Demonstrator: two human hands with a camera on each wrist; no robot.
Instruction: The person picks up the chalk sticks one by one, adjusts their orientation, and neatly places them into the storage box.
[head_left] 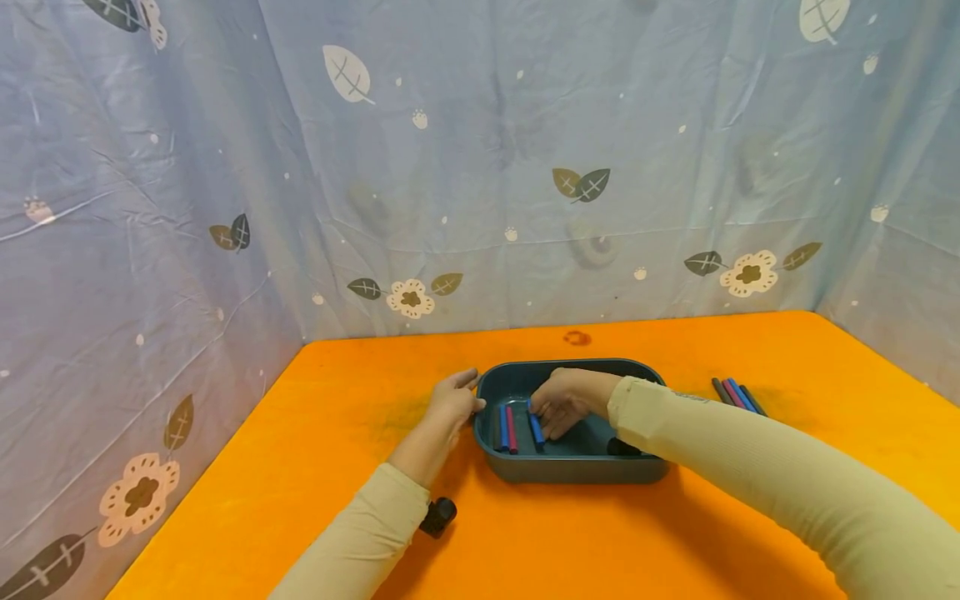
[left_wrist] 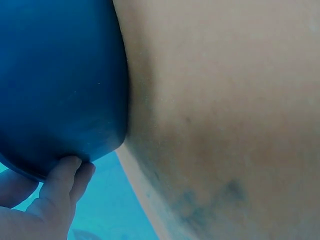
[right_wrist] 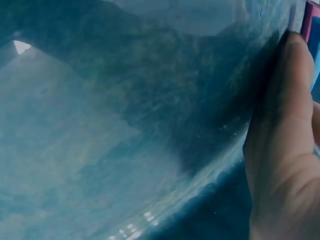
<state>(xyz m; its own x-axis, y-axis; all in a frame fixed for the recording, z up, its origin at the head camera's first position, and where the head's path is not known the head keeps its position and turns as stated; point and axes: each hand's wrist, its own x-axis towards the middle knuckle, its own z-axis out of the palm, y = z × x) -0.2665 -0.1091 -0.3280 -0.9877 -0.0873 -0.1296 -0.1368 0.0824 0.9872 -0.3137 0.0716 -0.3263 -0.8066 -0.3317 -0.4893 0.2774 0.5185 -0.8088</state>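
Note:
In the head view, a dark blue-grey plastic tub (head_left: 577, 471) stands on the table. My left hand (head_left: 452, 400) is at its left end; in the left wrist view the fingers (left_wrist: 62, 180) press the outer wall, with the thumb by the rim. My right hand (head_left: 564, 404) reaches down inside the tub and pinches a slim blue stick (head_left: 537, 431), which leans slightly. Left of it in the tub lie another blue stick (head_left: 504, 429) and a pink stick (head_left: 512, 429), side by side. The right wrist view shows mostly the tub's glossy inside (right_wrist: 125, 125).
To the right of the tub, several dark, pink and blue sticks (head_left: 735, 393) lie together on the orange tabletop (head_left: 360, 467), partly covered by the right sleeve (head_left: 735, 450). A patterned curtain (head_left: 487, 167) encloses the table at the back and sides.

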